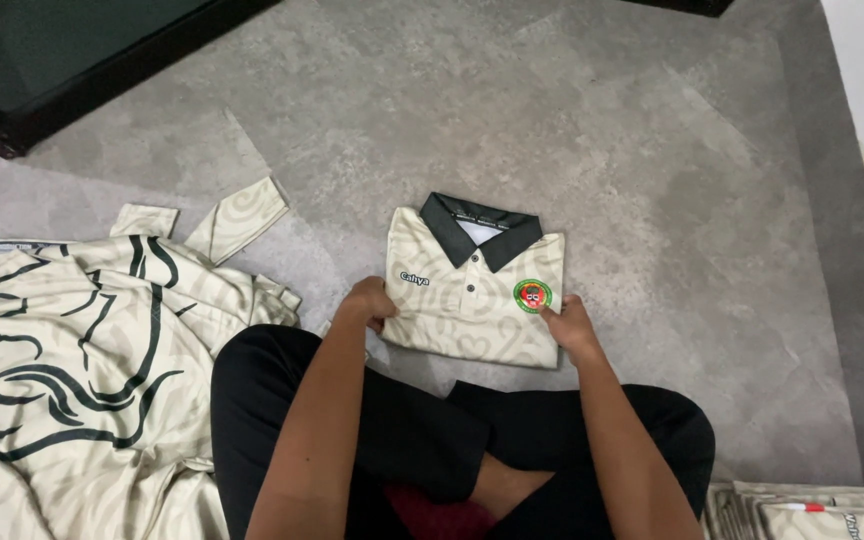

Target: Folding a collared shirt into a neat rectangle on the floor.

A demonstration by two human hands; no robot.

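My left hand (367,300) and right hand (570,325) each grip a lower corner of the folded cream polo shirt with dark collar (477,290), collar toward twelve o'clock on the grey floor (652,150).

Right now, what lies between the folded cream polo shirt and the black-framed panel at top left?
Only bare grey floor separates folded cream polo shirt from black-framed panel, head view.

Smooth, faintly glossy cloth shirt (472,295) on matt grey carpet (652,150).

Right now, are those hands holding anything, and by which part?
Yes: the folded shirt. The left hand grips its lower left edge, the right hand its lower right corner, on the floor.
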